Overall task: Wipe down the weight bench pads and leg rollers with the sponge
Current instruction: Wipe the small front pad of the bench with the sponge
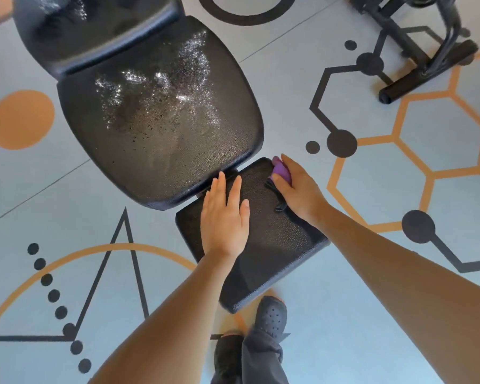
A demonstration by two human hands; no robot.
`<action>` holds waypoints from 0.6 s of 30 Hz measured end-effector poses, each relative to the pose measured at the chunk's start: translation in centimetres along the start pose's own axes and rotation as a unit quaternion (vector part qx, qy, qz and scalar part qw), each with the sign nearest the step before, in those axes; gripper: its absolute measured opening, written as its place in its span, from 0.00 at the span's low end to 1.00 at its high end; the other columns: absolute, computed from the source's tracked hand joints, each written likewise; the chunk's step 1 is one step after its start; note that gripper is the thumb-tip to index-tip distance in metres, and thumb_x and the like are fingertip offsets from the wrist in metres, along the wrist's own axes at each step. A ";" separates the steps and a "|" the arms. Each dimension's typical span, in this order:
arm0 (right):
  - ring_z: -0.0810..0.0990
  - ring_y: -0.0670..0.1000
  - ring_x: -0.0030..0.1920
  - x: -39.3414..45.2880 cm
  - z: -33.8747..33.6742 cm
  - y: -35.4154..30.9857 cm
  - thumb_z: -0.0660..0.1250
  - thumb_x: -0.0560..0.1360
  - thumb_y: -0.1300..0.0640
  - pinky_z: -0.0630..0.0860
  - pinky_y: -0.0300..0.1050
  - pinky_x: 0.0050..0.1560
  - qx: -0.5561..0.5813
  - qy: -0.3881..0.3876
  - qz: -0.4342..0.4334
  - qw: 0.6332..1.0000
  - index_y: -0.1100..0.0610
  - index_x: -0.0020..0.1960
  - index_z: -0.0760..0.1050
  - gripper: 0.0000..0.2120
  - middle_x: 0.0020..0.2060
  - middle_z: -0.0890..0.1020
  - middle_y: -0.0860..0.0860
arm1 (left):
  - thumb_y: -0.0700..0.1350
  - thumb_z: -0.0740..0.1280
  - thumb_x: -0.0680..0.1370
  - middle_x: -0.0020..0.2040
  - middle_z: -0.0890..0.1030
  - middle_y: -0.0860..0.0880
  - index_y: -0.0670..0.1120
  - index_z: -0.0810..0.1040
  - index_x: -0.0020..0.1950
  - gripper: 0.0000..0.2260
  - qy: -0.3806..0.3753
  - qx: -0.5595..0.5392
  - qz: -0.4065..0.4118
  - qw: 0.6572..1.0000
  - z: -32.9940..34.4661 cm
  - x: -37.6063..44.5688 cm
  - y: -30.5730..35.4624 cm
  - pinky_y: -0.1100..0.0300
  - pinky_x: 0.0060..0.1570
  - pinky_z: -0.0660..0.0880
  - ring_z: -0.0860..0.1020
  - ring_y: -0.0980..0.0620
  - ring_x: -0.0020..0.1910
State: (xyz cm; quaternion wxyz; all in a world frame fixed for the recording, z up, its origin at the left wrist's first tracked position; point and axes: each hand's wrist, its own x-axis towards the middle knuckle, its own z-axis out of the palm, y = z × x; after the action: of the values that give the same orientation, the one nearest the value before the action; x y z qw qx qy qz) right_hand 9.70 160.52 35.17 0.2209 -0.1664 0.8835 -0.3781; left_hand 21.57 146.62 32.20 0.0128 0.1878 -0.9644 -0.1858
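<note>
The black weight bench lies below me. Its big middle pad [161, 120] glistens with wet, foamy streaks. Past it, at the top left, is the back pad [94, 26]. The small near seat pad [272, 245] is right in front of me. My left hand [223, 217] rests flat on that small pad with fingers straight. My right hand [298, 189] grips a purple sponge [281, 170] at the pad's far right corner and presses it on the surface. A short black cord [277, 198] lies by that hand. No leg rollers are in view.
The floor [344, 300] is pale grey-blue with orange and black painted shapes. A black machine frame [416, 56] stands at the top right. My dark shoes [269, 314] are just behind the small pad.
</note>
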 end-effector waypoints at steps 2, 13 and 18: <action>0.74 0.55 0.52 0.6 0.3 0.5 0.52 0.77 0.39 0.68 0.49 0.53 -0.097 0.020 -0.019 0.995 0.52 0.56 0.72 0.20 0.48 0.78 0.51 | 0.51 0.52 0.81 0.76 0.61 0.40 0.46 0.66 0.74 0.22 0.012 -0.006 -0.001 1.000 0.1 0.0 0.0 0.48 0.72 0.60 0.61 0.43 0.74; 0.68 0.52 0.70 2.7 0.3 0.8 0.60 0.81 0.54 0.57 0.32 0.65 0.001 -0.078 -0.023 0.997 0.58 0.74 0.63 0.23 0.70 0.70 0.54 | 0.53 0.52 0.81 0.76 0.62 0.41 0.46 0.66 0.74 0.23 0.009 0.009 0.002 1.000 0.2 0.1 0.0 0.48 0.72 0.60 0.61 0.44 0.74; 0.65 0.46 0.69 -0.1 -0.9 2.3 0.62 0.80 0.54 0.55 0.24 0.62 0.005 -0.082 -0.046 0.996 0.57 0.76 0.60 0.26 0.71 0.67 0.52 | 0.53 0.51 0.81 0.75 0.62 0.40 0.46 0.67 0.73 0.23 0.008 0.014 0.004 1.000 0.1 0.0 0.1 0.46 0.72 0.60 0.61 0.43 0.75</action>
State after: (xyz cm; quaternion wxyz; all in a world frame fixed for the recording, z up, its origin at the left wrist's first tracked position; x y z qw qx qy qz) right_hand 9.05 162.61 34.07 0.2754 -0.2366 0.8521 -0.3771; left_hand 21.50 146.70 32.14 0.0187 0.1851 -0.9676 -0.1708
